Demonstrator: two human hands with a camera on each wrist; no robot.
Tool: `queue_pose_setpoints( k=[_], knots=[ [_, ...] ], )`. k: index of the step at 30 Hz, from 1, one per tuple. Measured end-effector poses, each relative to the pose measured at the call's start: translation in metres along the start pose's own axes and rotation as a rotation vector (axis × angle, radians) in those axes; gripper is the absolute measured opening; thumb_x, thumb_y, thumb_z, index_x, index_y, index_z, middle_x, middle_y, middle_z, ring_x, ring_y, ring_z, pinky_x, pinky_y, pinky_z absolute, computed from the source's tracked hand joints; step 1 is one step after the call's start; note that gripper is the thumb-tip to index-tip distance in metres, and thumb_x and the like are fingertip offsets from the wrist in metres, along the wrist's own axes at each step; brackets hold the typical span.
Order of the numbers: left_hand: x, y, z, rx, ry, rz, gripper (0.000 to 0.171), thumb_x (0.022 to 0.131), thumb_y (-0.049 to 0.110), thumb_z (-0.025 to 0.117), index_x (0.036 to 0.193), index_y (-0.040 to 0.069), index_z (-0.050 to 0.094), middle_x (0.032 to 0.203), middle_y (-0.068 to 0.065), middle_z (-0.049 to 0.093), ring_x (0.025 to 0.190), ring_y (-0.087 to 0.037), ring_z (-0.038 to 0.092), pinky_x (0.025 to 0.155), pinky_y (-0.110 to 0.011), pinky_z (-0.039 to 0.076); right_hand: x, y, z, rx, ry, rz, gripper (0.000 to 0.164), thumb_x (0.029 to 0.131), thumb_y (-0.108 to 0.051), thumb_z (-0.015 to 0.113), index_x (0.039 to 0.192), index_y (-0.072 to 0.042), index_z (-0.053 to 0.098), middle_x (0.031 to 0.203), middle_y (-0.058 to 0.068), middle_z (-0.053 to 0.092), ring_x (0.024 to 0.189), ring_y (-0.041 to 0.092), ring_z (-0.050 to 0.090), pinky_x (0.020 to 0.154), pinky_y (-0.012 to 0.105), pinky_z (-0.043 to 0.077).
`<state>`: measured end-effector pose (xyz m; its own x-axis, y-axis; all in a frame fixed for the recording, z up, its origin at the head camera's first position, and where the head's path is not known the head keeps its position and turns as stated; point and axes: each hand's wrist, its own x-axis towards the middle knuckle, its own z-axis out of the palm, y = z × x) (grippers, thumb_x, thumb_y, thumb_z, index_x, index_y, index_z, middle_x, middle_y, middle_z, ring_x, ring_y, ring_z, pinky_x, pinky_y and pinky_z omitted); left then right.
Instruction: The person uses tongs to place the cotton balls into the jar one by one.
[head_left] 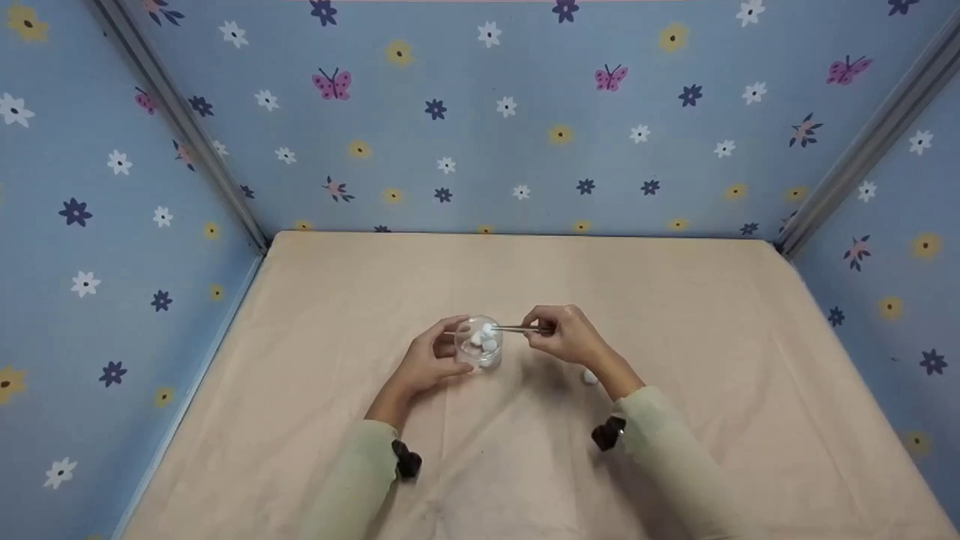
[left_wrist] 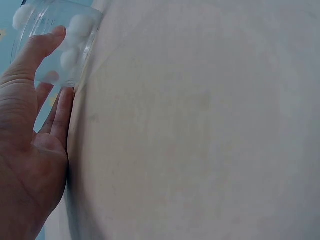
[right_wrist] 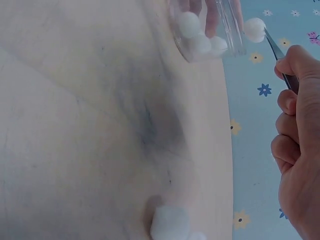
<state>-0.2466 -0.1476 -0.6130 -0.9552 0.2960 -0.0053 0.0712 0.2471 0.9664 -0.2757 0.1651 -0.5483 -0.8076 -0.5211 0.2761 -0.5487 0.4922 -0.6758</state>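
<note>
A: Starting big, we have a blue flowered wall along the far edge of the cloth-covered table.

B: Next, we've got two hands, roughly midway between the left and right edges. The left hand is curled round something, thumb on one side, fingers on the other!

A: And the right hand? We see its fingers together, clamped on a tool.

B: The left has a clear jar, tilted, mouth towards the other hand; the right has slim metal tweezers, tips right at that mouth.

A: Now the small stuff: we see a white ball pinched at those tips, just outside the rim!

B: How far along are we?

A: Partway, we'd judge. Done: at least three balls sit inside the jar.

B: Left, by our reckoning: the pinched one, not yet released, plus a loose ball on the cloth, out towards the right edge, and part of another just beside it.
</note>
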Motion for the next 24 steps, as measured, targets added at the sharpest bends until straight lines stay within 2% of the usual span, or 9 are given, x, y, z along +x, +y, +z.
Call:
queue_pose_setpoints(
  k=[6, 13, 20, 24],
  knots=[
    [-0.0011, -0.0004, -0.0004, 0.0, -0.001, 0.026, 0.087, 0.088, 0.0, 0.093, 0.166, 0.014, 0.055, 0.158, -0.021, 0.06, 0.139, -0.039, 0.07, 0.118, -0.043, 0.061, -0.001, -0.0015, 0.0001, 0.021, -0.001, 0.004, 0.015, 0.092, -0.004, 0.077, 0.105, -0.007, 0.084, 0.071, 0.006, 0.067, 0.064, 0.003, 0.047, 0.061, 0.02, 0.038],
    [-0.0024, 0.0012, -0.001, 0.013, 0.005, 0.0, 0.088, 0.087, 0.001, 0.093, 0.166, 0.015, 0.055, 0.157, -0.02, 0.06, 0.138, -0.037, 0.071, 0.118, -0.043, 0.061, -0.0012, -0.0025, -0.0004, 0.024, -0.013, 0.001, 0.014, 0.094, -0.005, 0.077, 0.106, -0.007, 0.084, 0.072, 0.005, 0.066, 0.065, 0.004, 0.046, 0.062, 0.021, 0.038],
    [-0.0018, -0.0001, -0.0006, 0.008, 0.001, 0.011, 0.087, 0.088, 0.001, 0.093, 0.166, 0.015, 0.055, 0.157, -0.02, 0.06, 0.138, -0.037, 0.07, 0.117, -0.04, 0.061, -0.0027, -0.0028, -0.0021, 0.019, -0.009, -0.011, 0.014, 0.094, -0.004, 0.076, 0.105, -0.006, 0.084, 0.071, 0.006, 0.067, 0.064, 0.002, 0.045, 0.062, 0.021, 0.037],
    [-0.0025, -0.0001, -0.0018, 0.011, -0.007, 0.017, 0.087, 0.089, 0.002, 0.092, 0.167, 0.014, 0.054, 0.158, -0.023, 0.059, 0.139, -0.04, 0.069, 0.118, -0.044, 0.061, -0.0043, -0.0023, -0.0043, 0.007, -0.005, -0.014, 0.014, 0.094, -0.004, 0.076, 0.106, -0.007, 0.084, 0.07, 0.006, 0.067, 0.063, 0.002, 0.045, 0.062, 0.021, 0.037]
  ],
)
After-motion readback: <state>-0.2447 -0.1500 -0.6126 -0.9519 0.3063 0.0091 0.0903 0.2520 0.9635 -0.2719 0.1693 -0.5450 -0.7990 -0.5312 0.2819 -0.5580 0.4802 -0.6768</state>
